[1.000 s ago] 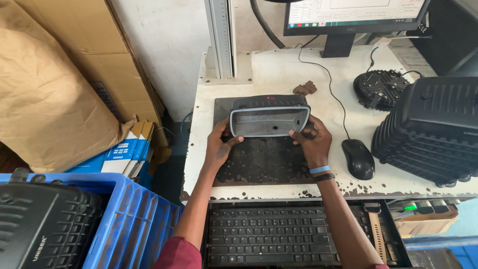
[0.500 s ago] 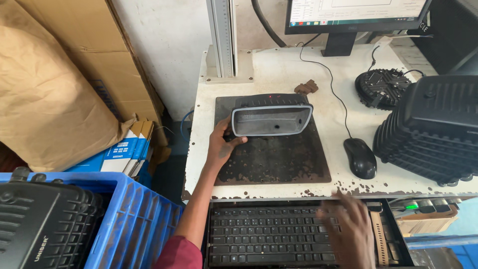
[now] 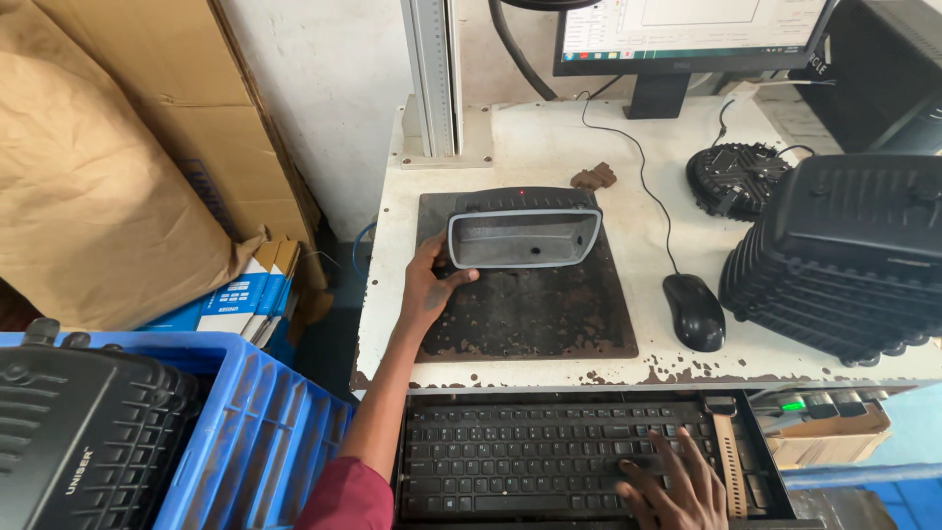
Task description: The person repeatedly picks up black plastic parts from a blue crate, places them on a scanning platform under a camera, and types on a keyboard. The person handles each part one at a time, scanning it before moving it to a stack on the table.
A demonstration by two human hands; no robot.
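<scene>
Closest in, the right hand (image 3: 672,481) lies flat on the right end of a black keyboard (image 3: 549,461) in the pull-out tray under the desk, fingers spread over the keys and gripping nothing. Off to the left stands a blue crate (image 3: 245,442) holding a black ribbed casing (image 3: 78,442). Further up, the left hand (image 3: 429,287) reaches onto the desk and grips the near left corner of a grey housing (image 3: 523,236), thumb against its rim, fingers tucked behind the edge. The housing is a shallow, open-faced tray shape, propped on its long side on a dark, worn mat (image 3: 530,304) that lies on the white, chipped table (image 3: 549,157). Right of the mat sits a black mouse (image 3: 693,310), its cable running back toward the monitor (image 3: 687,29). Beyond the mouse a stack of black ribbed casings (image 3: 834,265) fills the right side, with a round black part (image 3: 731,179) behind it. A small brown scrap (image 3: 594,178) lies behind the mat, and a metal upright column (image 3: 435,79) rises at the back left. Brown paper sacks (image 3: 88,186) lean against the wall on the far left.
</scene>
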